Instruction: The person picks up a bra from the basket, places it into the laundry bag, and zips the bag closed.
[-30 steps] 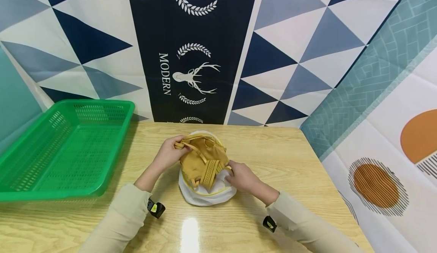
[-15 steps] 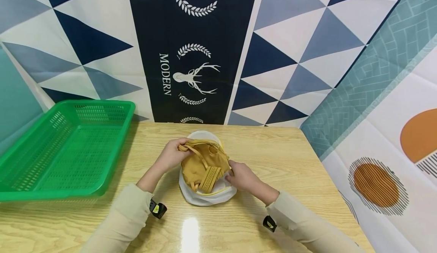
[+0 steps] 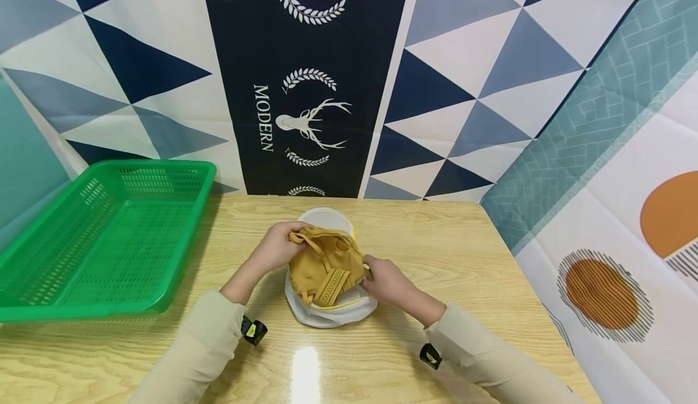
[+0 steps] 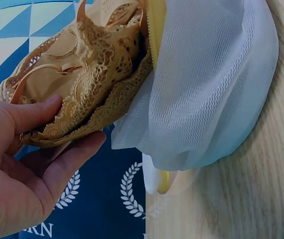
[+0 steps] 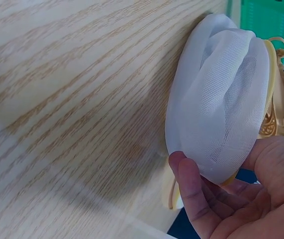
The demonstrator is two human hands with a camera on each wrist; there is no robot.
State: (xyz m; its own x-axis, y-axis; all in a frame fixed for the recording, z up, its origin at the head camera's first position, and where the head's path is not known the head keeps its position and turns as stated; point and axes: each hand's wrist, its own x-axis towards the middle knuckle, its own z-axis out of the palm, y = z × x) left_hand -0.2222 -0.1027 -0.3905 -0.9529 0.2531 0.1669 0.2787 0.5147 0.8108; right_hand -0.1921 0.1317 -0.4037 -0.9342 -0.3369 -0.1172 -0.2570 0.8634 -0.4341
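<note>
A mustard-yellow lace bra lies bunched over the mouth of a white mesh laundry bag with yellow zip edging. My left hand pinches the bra's far left edge; in the left wrist view, thumb and fingers grip its lace band. At the right side of the bag, my right hand holds the bag's edge between thumb and fingers, as the right wrist view shows on the mesh. The bra's straps and its wide patterned band hang toward the near side. The bag's inside is mostly hidden beneath it.
To the left, a green plastic basket with perforated sides stands on the wooden table. Patterned cloth hangs behind the table's far edge, with more cloth along the right side.
My left hand has shifted slightly right and nearer, bringing the bra with it. More of the bag's far rim shows behind the bra. The right hand has stayed nearly still.
</note>
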